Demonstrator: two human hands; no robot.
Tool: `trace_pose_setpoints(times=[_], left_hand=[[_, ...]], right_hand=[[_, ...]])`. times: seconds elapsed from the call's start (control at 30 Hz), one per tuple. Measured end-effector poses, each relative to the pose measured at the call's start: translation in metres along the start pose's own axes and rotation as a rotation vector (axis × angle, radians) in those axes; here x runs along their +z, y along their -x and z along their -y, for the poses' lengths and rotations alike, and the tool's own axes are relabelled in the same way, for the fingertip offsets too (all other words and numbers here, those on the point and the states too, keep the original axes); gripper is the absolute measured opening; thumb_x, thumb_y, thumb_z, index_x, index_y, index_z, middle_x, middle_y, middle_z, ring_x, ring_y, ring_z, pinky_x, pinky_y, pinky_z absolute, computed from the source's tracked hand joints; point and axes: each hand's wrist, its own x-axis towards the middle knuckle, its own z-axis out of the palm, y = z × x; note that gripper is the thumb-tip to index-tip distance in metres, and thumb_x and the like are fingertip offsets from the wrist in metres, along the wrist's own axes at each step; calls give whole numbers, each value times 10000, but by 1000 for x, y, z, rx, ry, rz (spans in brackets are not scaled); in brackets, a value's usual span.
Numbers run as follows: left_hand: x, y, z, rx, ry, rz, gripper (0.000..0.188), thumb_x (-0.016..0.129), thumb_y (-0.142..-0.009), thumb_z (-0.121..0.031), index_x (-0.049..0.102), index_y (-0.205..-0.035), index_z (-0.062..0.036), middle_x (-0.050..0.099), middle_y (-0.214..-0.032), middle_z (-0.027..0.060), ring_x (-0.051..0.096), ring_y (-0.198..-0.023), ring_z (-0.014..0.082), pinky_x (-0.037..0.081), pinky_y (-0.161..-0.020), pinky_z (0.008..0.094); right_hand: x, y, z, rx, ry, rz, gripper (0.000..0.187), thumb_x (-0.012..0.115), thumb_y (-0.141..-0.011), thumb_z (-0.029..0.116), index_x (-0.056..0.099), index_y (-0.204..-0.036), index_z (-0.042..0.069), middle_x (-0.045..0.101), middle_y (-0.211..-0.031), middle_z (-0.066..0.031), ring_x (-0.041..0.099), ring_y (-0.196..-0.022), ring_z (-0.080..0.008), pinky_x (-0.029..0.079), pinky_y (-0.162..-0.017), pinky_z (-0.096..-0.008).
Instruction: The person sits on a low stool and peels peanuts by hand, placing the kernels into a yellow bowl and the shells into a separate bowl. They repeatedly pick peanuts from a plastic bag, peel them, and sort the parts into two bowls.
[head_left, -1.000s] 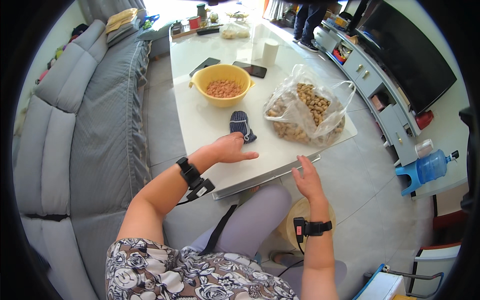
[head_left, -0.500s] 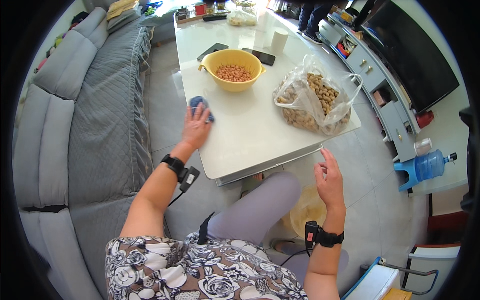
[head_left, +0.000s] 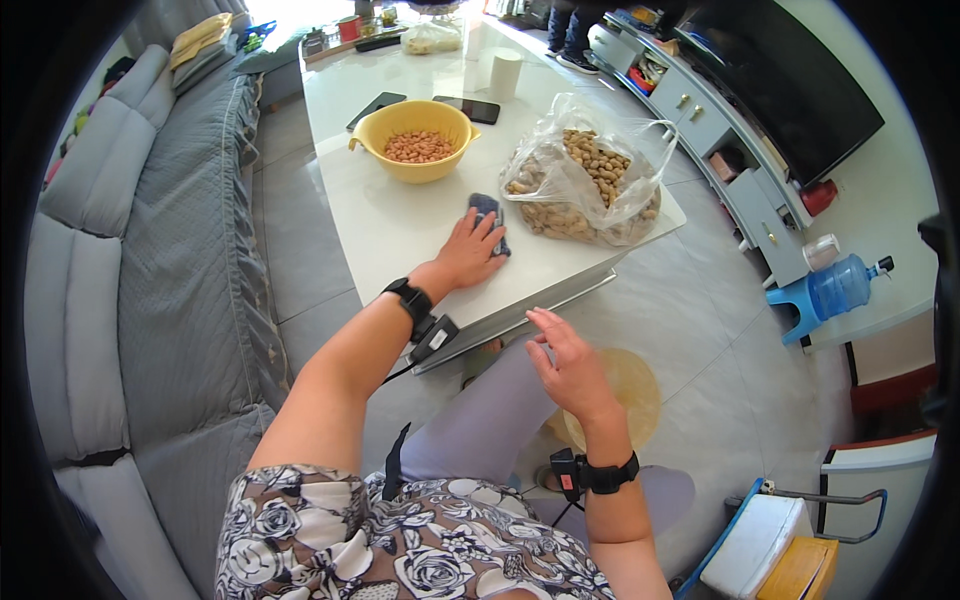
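Note:
My left hand (head_left: 470,250) presses down on a dark blue cloth (head_left: 487,208) on the white table (head_left: 400,245), its fingers laid over the cloth. Just beyond the table's near edge, my right hand (head_left: 573,365) hangs in the air with fingers bent and slightly apart, holding nothing. A yellow bowl (head_left: 375,135) with small handles holds reddish shelled peanuts (head_left: 420,147) and stands ahead of the left hand. To the right of the cloth, an open clear plastic bag (head_left: 540,180) is full of unshelled peanuts (head_left: 597,165).
Behind the bowl lie two dark phones (head_left: 468,109) (head_left: 376,108), near a white cup (head_left: 504,75). A grey sofa (head_left: 185,260) runs along the left. Below my right hand is a round yellowish stool-like top (head_left: 635,395). Another person's legs (head_left: 570,32) show at the far end.
My left hand has slid the cloth rightward, from the table's left edge to near the peanut bag. My right hand has shifted left and slightly down. The view has turned a little.

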Motion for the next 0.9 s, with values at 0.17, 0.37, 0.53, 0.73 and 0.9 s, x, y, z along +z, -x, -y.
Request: trace_pose_setpoints(times=[0.17,0.37,0.53,0.73,0.9], left_hand=[[25,-17,-48,529,333,20,432,608,-720,-121,530,-1140,-50,485,-1239,175,381,-1219,366,284,-1043,437],[6,67,-101,349,630,-74,541,569,-629,56,514,-1161,-24,502,-1216,151,424,-1181,347,391,-971,394],[-39,117,-96,2,734,-397,770,563,-655,49,251,-1359,37,305,-1382,235,299,-1288,374,290,-1056,413],[-75,135,-33,-126,486,-438,696,622,-696,-19,358,-1340,-20,355,-1372,198,304,-1310,309,276,-1062,365],[-106,78,52,-752,1330,-551,653,587,-840,-207,254,-1358,9,399,-1291,189,561,-1002,291,513,-769,366]], right_hand=[[-1,6,-14,74,-133,-56,333,558,-841,64,520,-1170,36,554,-1161,-124,601,-832,-226,486,-738,-300],[12,-6,-17,65,138,-373,308,548,-849,108,526,-1130,-16,520,-1196,-182,525,-1031,-346,410,-908,-383],[63,-37,16,307,-827,-143,441,570,-830,131,456,-1223,-35,522,-1170,-184,527,-1056,-247,408,-901,-318],[103,-102,12,-83,-76,-173,415,547,-752,60,535,-1167,44,588,-1074,-168,563,-952,-323,450,-843,-379],[149,-83,33,-670,115,120,348,571,-687,91,605,-1026,160,566,-1109,-45,529,-970,-265,432,-813,-393]])
